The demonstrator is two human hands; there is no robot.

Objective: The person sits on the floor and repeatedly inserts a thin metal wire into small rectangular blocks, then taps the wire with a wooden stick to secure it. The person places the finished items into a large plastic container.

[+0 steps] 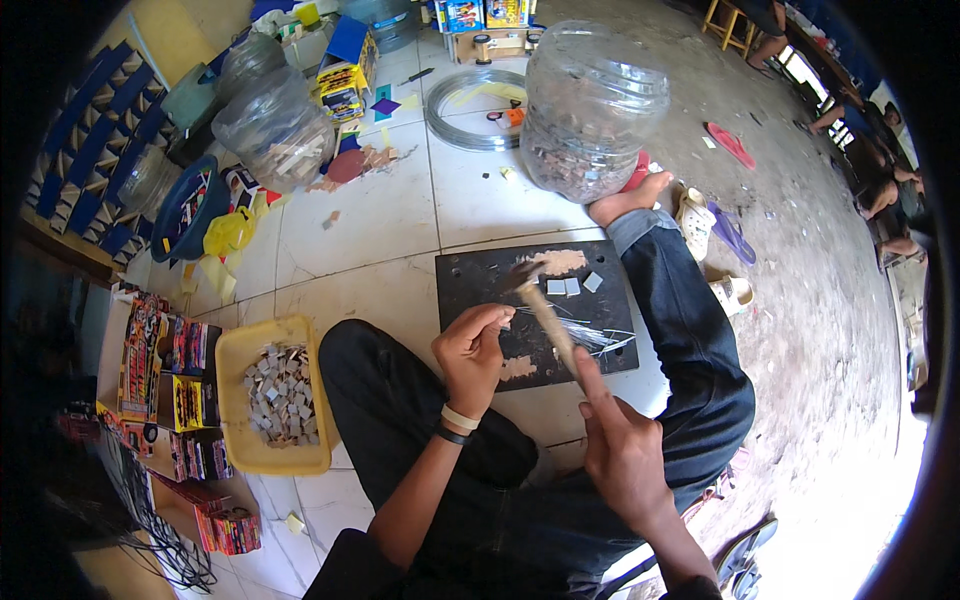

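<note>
A person sits on a tiled floor (370, 215) w/ legs spread, working over a dark metal plate (470, 275) set between the knees. The right hand (622, 450) is closed around the wooden handle of a small hammer (545, 305), index finger laid along the shaft; the hammer's head sits over the plate's upper edge, blurred. The left hand (472, 348) rests on the plate's near-left part, fingers curled and pinched together, prob. on a thin wire — too small to confirm. A few small grey squares (572, 285) lie on the plate just right of the hammer head, and thin wires (600, 338) fan out across its right side. A yellow tray (232, 350) of small grey pieces sits just beside the left knee. A large clear plastic jar (588, 110), part-filled w/ small pieces, stands beyond the plate, near the right foot. Coiled wire (445, 125) lies farther back on the tiles.
</note>
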